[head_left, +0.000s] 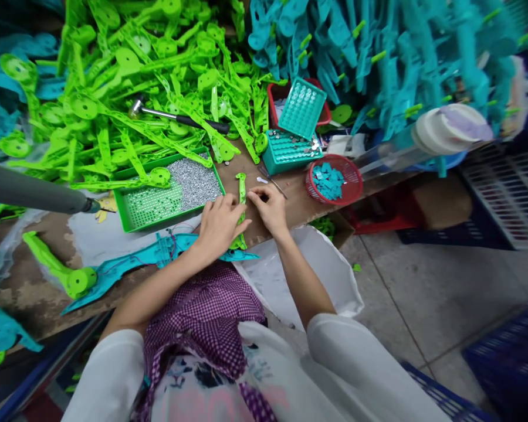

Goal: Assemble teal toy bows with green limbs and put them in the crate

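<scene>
My apron (pixel 202 305) is purple-and-white checked, my sleeves (pixel 356 357) white, the slim strip (pixel 242 189) and heaped parts (pixel 127 61) lime green, the round basket (pixel 334 200) red, its pieces (pixel 328 180) blue, the tabletop (pixel 297 205) brown.

I wear a white T-shirt (pixel 286 360) with loose, short sleeves: the left sleeve (pixel 108 369) and the right sleeve (pixel 356 351) are both plain. Across its front runs a dark, blotchy print (pixel 209 374) with bluish-grey patches, and below that a large print in faded pink (pixel 187 405), too blurred to read. Over the shirt I have a purple-and-white checked cloth (pixel 206 316), apron-like and creased, with a narrow purple strip (pixel 257 401) patterned in pale specks. My forearms and hands (pixel 220 225) are bare.
</scene>
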`<state>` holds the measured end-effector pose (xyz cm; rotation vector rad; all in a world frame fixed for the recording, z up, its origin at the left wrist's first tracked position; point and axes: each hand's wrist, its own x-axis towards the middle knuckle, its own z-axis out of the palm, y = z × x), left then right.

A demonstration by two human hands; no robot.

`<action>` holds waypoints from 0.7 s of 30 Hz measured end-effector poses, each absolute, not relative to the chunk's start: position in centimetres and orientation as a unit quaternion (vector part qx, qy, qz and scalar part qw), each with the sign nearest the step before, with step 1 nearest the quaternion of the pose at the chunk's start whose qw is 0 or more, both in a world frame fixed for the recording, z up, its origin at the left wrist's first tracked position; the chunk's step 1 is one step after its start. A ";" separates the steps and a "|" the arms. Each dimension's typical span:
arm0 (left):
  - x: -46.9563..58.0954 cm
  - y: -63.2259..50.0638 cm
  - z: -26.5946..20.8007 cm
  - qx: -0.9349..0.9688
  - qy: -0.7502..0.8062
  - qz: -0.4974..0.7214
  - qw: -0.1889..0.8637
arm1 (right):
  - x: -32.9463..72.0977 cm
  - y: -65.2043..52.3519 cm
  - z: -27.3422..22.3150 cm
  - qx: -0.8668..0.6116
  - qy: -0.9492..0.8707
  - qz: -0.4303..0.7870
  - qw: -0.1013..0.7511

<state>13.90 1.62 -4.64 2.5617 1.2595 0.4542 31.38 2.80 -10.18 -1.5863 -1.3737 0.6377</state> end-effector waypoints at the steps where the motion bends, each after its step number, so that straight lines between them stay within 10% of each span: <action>1: 14.0 1.4 -4.7 0.884 0.426 0.153 0.115 | 31.3 2.8 -10.2 -0.647 -0.557 0.256 0.453; 21: 13.0 1.1 -7.2 0.872 0.420 0.170 0.186 | 30.1 4.4 -10.1 -0.661 -0.585 0.261 0.391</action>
